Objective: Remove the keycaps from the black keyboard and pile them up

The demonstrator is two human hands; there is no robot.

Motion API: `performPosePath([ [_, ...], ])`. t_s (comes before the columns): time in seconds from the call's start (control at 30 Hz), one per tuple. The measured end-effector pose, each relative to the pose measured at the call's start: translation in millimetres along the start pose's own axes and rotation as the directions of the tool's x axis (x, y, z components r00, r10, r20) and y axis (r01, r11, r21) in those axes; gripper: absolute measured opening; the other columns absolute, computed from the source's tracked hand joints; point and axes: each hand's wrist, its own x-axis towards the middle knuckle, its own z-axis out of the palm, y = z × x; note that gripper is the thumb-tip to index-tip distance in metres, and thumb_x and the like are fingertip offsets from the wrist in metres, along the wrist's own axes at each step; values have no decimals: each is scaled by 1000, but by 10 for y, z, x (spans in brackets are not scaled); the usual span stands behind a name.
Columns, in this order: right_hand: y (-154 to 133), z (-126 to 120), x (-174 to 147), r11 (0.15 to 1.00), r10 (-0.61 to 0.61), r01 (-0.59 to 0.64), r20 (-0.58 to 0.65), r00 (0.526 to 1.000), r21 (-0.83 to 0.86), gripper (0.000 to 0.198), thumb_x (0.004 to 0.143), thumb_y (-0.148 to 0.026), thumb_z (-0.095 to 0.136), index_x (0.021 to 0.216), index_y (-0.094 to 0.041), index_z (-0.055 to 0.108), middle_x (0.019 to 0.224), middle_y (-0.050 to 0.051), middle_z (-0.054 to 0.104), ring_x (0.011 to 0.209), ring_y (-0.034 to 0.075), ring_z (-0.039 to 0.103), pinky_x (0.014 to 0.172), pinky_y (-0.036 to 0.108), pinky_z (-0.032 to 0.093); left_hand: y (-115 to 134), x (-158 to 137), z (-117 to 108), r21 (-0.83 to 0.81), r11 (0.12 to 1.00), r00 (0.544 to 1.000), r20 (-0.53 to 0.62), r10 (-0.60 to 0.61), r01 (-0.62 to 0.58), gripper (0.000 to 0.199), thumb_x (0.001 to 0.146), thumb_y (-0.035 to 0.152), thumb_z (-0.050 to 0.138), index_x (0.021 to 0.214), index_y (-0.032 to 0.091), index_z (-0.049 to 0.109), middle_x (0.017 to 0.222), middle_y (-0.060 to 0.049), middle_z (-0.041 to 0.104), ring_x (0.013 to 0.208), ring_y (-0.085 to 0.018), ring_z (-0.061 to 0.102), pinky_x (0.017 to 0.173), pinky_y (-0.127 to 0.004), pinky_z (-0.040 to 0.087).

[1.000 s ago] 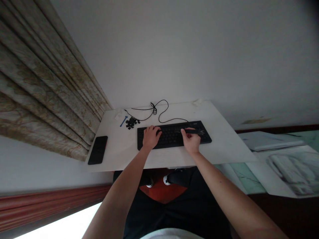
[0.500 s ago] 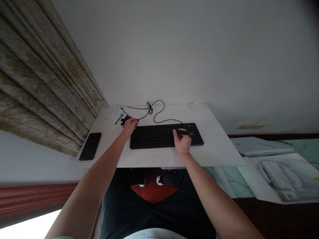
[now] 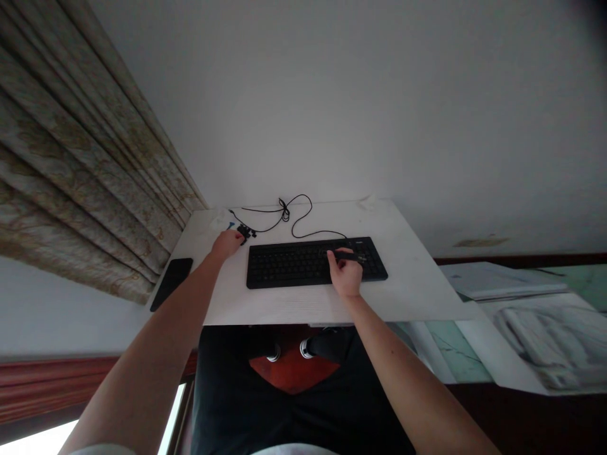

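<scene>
A black keyboard [image 3: 289,265] lies on the white table [image 3: 284,306]. My right hand [image 3: 346,275] is over its right part, closed around a slim dark stick-like tool [image 3: 349,256] held roughly level above the keys. The tool's exact kind is too dark to tell. Beyond the keyboard's left end is a small heap of black pieces [image 3: 245,231] that look like keycaps. My left hand [image 3: 228,243] reaches the heap's near-left edge with its fingers pinched together; what is between them, if anything, is too small to see. Just behind that hand, a blue tool [image 3: 231,225] is partly hidden.
The keyboard's black cable [image 3: 284,212] lies looped along the back, near the wall. A dark phone [image 3: 174,278] rests at the table's left edge, partly covered by my left forearm. A patterned curtain [image 3: 95,151] hangs at left; wrapped items [image 3: 540,341] lie to the right.
My left hand has moved left from the keyboard's upper left corner to the near side of the black heap, covering much of the blue tool. My right hand has barely shifted.
</scene>
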Motion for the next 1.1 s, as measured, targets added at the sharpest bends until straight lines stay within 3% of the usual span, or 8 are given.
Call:
performPosePath([
  [0.13,-11,-8,-1,1000,-3,3,4,1000,3,62,95,-70,41,96,-15,68,60,4,61,54,20,59,56,29,42,107,-28,71,51,999,993,-115,-8,14,18,89,26,58,92,20,74,95,-10,75,90,-26,66,80,-34,47],
  [0.23,-4,-4,2,1000,1,-1,7,1000,-1,62,95,-71,41,96,-15,68,60,4,61,54,20,59,56,29,42,297,-133,184,51,995,971,-222,91,-82,24,94,22,50,100,19,73,105,-11,73,100,-25,65,89,-34,48],
  [0.43,15,10,5,1000,-4,3,-2,1000,-15,63,95,-70,42,94,-14,69,58,4,61,52,20,59,56,29,42,865,-579,589,-6,938,932,-112,345,-347,24,94,21,52,110,21,71,111,-9,70,108,-23,64,100,-36,46],
  [0.57,11,9,4,1000,8,-8,-6,1000,-26,62,95,-71,42,92,-15,69,57,4,61,52,20,59,56,29,43,1086,-819,812,23,922,919,-81,386,-386,23,96,27,56,114,23,69,117,-8,69,116,-26,60,103,-41,43],
  [0.93,-12,-26,10,998,57,-57,-13,998,18,56,93,-67,47,87,-16,70,56,5,62,56,22,63,59,30,46,1073,-886,915,-8,940,937,-81,341,-342,24,99,32,54,115,23,68,119,-8,67,118,-26,58,103,-42,42],
  [1.1,-86,-23,124,986,82,-87,37,996,141,47,89,-63,56,84,-18,68,61,5,66,64,24,69,66,33,53,1078,-883,920,-11,937,934,-90,346,-348,24,98,34,56,116,24,67,120,-8,67,118,-27,57,103,-42,41],
])
